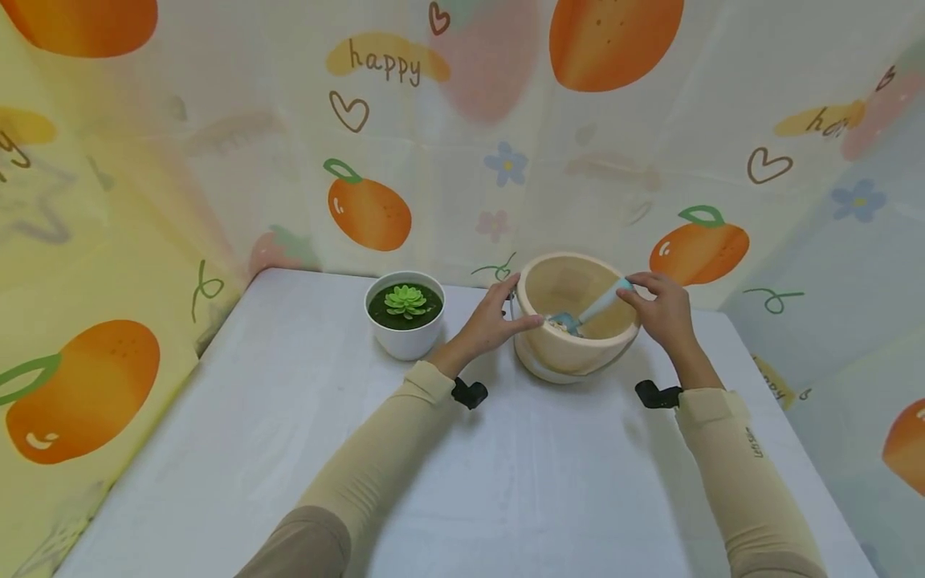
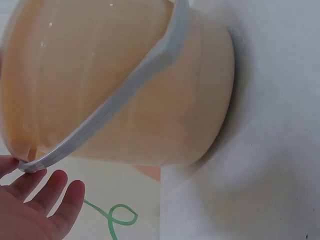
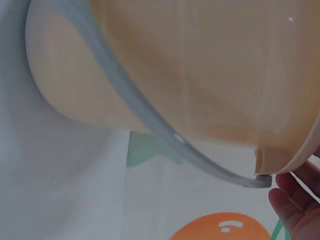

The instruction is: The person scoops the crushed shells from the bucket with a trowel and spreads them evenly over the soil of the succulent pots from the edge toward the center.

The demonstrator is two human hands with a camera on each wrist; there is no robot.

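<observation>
A cream bucket (image 1: 560, 353) stands on the white table toward the back right. Its grey carrying handle (image 2: 120, 100) hangs down across the front. My left hand (image 1: 486, 323) grips the bucket's left rim, thumb along the front edge and fingers by the handle's hinge. Inside the bucket leans a small toy shovel (image 1: 598, 305) with a light blue grip and a blue blade, some small pale bits around the blade. At the right rim my right hand (image 1: 661, 309) pinches the shovel's grip end between thumb and fingers. The right wrist view catches these fingers (image 3: 295, 200) just beside the rim.
Left of the bucket, near my left forearm, is a white pot (image 1: 405, 341) with a green succulent (image 1: 405, 301). Fruit-printed cloth (image 1: 433, 160) hangs close behind the table (image 1: 542, 482) and along both sides.
</observation>
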